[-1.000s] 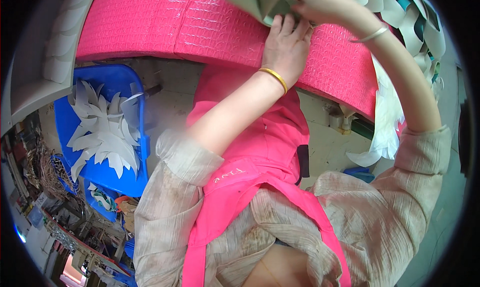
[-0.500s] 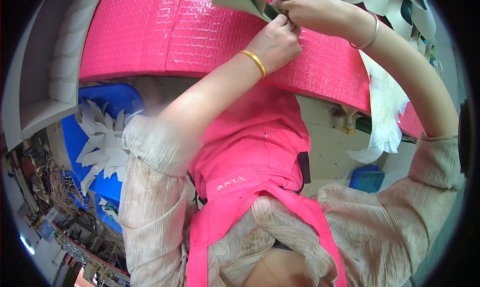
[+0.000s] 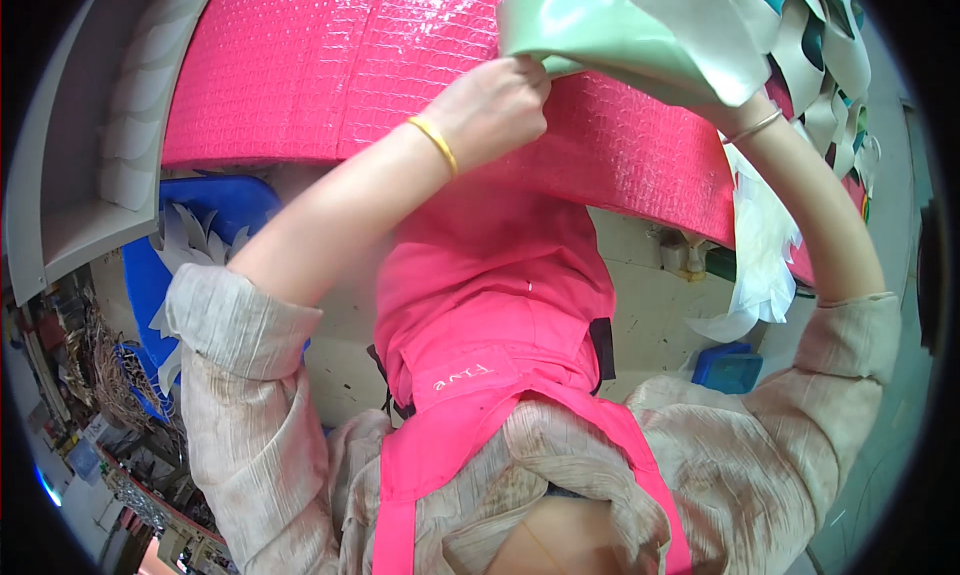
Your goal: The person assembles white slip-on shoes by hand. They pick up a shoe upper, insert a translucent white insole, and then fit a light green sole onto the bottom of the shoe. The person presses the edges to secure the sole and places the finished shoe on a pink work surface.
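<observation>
A pale green sheet of smooth, leather-like material (image 3: 620, 37) is folded over above the pink quilted work surface (image 3: 270, 70). My left hand (image 3: 497, 107), with a gold bangle at its wrist, is closed at the sheet's lower left edge and pinches it. The sheet's right end drapes over my right hand (image 3: 728, 115). Only the part of that hand near the silver bangle shows, and its fingers are hidden under the material.
More pale green cut pieces (image 3: 830, 50) hang at the far right. White leaf-shaped cutouts (image 3: 757, 245) dangle from the pink surface's right edge. On the left stand a blue bin (image 3: 225, 197) with white pointed pieces and a grey shelf (image 3: 100, 230). A small blue box (image 3: 728, 370) sits on the floor.
My hands were close together at the green piece and have moved apart, left hand leftward, right hand rightward and down. The green sheet now spreads out between them, over the right hand.
</observation>
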`<state>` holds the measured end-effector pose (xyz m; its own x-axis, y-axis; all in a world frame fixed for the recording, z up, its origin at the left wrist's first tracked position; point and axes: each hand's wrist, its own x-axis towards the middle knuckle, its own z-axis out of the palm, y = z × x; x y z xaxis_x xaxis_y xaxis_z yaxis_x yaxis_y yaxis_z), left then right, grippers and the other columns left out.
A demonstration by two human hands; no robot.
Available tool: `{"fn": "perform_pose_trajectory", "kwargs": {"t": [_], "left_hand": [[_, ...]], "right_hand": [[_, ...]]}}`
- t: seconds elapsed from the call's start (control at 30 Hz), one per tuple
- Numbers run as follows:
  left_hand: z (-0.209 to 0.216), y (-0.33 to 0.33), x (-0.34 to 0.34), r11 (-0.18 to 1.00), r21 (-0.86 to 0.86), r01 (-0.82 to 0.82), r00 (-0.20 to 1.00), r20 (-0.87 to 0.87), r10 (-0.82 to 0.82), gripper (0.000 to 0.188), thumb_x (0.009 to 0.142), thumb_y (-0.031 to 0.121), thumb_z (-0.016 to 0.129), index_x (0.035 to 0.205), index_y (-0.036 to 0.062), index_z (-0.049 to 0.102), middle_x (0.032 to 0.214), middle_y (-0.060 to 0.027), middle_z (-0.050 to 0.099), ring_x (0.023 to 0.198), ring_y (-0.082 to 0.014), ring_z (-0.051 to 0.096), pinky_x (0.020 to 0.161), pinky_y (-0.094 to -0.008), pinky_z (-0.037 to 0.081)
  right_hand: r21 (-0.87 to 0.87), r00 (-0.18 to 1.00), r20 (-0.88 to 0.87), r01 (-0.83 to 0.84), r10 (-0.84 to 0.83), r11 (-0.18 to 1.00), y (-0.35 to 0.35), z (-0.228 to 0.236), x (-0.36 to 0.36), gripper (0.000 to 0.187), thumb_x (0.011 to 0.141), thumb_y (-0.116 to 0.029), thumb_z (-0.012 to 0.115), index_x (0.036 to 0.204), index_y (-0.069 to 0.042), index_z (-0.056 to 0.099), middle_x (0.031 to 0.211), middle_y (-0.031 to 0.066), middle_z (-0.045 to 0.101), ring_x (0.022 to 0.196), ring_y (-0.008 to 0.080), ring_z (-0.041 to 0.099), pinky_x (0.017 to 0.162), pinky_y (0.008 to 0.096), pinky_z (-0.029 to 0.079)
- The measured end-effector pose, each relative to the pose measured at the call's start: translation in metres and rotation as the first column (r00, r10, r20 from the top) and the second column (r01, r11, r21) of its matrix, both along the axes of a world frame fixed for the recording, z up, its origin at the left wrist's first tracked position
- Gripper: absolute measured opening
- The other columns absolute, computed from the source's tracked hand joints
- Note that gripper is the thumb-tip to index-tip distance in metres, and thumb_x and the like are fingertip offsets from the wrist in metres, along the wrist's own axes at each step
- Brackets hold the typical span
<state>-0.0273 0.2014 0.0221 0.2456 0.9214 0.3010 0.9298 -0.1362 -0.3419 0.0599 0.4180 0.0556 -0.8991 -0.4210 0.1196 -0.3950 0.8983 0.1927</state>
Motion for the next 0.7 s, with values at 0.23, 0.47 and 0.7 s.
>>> {"fn": "perform_pose_trajectory", "kwargs": {"t": [0.23, 0.47, 0.7], "left_hand": [[0.005, -0.001, 0.01, 0.988, -0.121, -0.093, 0.993, -0.089, 0.082, 0.01, 0.062, 0.016, 0.055, 0.054, 0.0178, 0.06, 0.077, 0.0014, 0.055, 0.084, -0.0128, 0.05, 0.084, -0.0266, 0.035], [-0.001, -0.011, 0.009, 0.996, -0.051, -0.067, 0.997, -0.027, 0.065, 0.007, 0.062, 0.014, 0.055, 0.06, 0.0126, 0.061, 0.078, 0.0011, 0.054, 0.083, -0.0141, 0.051, 0.082, -0.0262, 0.038], [-0.014, -0.014, 0.002, 0.993, 0.084, -0.088, 0.989, 0.124, 0.077, 0.005, 0.066, 0.013, 0.053, 0.064, 0.0108, 0.057, 0.082, -0.0001, 0.054, 0.086, -0.0147, 0.051, 0.083, -0.0273, 0.039]], "right_hand": [[0.205, 0.928, 0.283, -0.304, 0.241, 0.931, -0.03, 0.032, -0.013, 0.027, 0.073, -0.008, 0.059, 0.1, -0.008, 0.056, 0.087, 0.0093, 0.056, 0.082, 0.0227, 0.057, 0.072, 0.0319, 0.047], [-0.232, 0.992, 0.119, -0.013, 0.041, 0.973, -0.023, 0.016, -0.006, 0.014, 0.071, -0.015, 0.062, 0.084, -0.014, 0.062, 0.083, 0.0026, 0.06, 0.073, 0.0168, 0.058, 0.068, 0.0314, 0.048], [-0.425, 0.984, -0.11, 0.082, -0.141, 0.902, -0.037, -0.041, -0.009, 0.028, 0.076, -0.019, 0.062, 0.102, -0.012, 0.059, 0.088, 0.0076, 0.059, 0.078, 0.0221, 0.055, 0.067, 0.0314, 0.045]]}}
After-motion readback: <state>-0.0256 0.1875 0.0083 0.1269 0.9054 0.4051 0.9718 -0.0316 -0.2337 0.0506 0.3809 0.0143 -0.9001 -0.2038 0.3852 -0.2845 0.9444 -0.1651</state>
